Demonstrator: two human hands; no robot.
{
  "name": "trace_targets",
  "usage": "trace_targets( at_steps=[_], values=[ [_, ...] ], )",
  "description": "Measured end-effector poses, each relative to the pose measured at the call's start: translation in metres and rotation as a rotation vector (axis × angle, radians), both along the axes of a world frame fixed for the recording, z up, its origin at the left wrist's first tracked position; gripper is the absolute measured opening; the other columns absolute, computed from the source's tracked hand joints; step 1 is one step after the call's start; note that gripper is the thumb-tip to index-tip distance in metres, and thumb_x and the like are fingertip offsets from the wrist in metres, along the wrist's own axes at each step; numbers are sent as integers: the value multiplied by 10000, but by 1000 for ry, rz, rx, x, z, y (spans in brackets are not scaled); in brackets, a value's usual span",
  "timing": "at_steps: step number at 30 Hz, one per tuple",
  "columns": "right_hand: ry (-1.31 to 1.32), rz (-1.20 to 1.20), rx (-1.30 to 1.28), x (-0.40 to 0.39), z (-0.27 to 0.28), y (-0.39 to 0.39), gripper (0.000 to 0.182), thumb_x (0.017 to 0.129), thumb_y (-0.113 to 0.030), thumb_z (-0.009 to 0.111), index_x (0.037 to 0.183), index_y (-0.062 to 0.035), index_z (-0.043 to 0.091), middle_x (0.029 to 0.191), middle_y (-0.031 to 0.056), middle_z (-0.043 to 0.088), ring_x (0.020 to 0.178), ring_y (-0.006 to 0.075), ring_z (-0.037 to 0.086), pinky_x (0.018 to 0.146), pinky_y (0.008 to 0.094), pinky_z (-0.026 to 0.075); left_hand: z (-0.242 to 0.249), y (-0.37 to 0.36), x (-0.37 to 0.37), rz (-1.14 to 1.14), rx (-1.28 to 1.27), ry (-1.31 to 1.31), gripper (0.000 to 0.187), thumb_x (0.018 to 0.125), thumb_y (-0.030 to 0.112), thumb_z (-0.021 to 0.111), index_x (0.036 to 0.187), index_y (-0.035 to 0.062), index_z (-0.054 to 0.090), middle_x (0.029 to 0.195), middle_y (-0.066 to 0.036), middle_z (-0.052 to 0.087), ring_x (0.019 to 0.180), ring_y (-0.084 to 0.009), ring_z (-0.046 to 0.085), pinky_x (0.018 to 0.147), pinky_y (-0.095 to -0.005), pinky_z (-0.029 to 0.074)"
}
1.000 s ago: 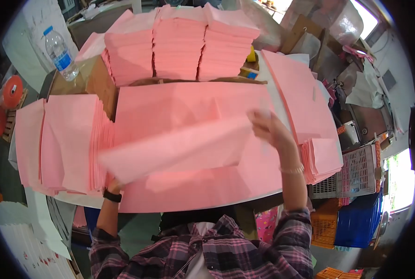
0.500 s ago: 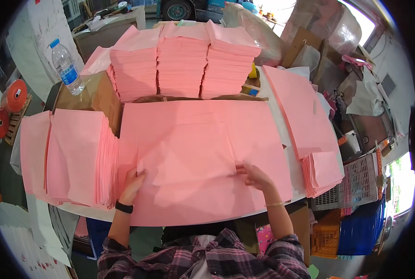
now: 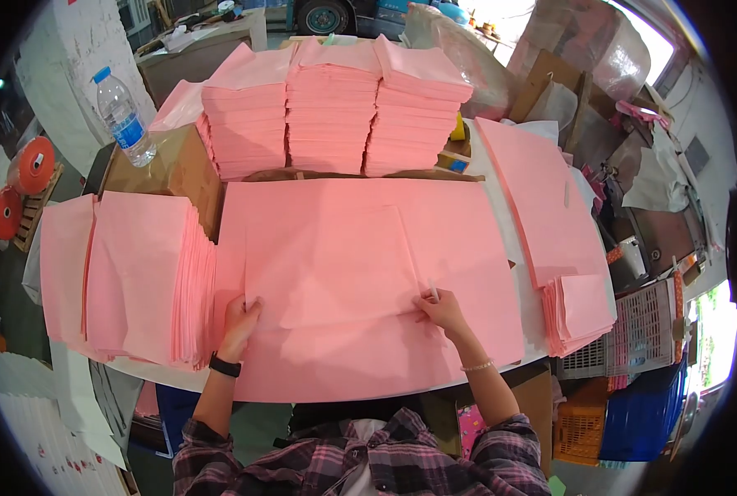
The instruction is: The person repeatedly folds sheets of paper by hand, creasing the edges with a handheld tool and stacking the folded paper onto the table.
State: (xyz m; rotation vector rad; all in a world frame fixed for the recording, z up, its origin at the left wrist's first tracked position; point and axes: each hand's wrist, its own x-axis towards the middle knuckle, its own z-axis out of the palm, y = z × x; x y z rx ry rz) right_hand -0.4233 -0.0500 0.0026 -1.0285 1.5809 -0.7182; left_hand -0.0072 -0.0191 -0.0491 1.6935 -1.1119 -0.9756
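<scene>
On the large pink sheet in front of me lies a smaller pink paper sheet, with a fold or edge running across its lower part. At its lower left corner, my left hand pinches the edge between thumb and fingers. My right hand is closed at the lower right edge, its fingertips gripping the paper. A slim whitish piece stands up from the right fingers; whether it is a tool or a paper edge I cannot make out.
Tall stacks of pink paper line the back. A leaning pile stands left, beside a cardboard box carrying a water bottle. Rightward lie long pink sheets, a small pink stack and a plastic crate.
My right hand has gone from loosely spread fingers to a closed grip at the paper's edge, shifting slightly left. My left hand stays at the left corner. The view has shifted slightly.
</scene>
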Motion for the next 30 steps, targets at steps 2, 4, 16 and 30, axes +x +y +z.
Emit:
trace_targets(
  at_steps=[2,4,16,30],
  values=[
    [7,-10,5,0,-6,-3,214,890,-159,685,884,46,626,772,76,656,614,166,669,515,269,502,-4,-1,2,17,-41,-109,226,863,216,700,789,21,613,598,5,508,540,-97,449,496,-296,366],
    [21,-18,17,2,-5,-5,223,881,-169,697,855,42,632,763,81,663,624,183,700,473,260,472,-3,-2,4,32,-18,-308,258,826,236,732,802,10,609,611,-30,550,554,-125,506,513,-316,406],
    [76,-70,75,3,-3,-10,202,840,-190,736,814,-6,655,726,46,674,666,175,728,419,240,363,-5,-14,6,46,-77,-324,301,763,223,787,848,-11,618,735,-124,684,654,-199,663,614,-330,514],
    [67,-71,82,4,-1,-12,183,837,-177,728,780,-10,682,659,66,683,617,160,711,423,240,377,58,-10,-27,69,-130,-750,276,868,212,705,975,-24,608,845,-176,650,729,-269,630,656,-375,498]
  ],
)
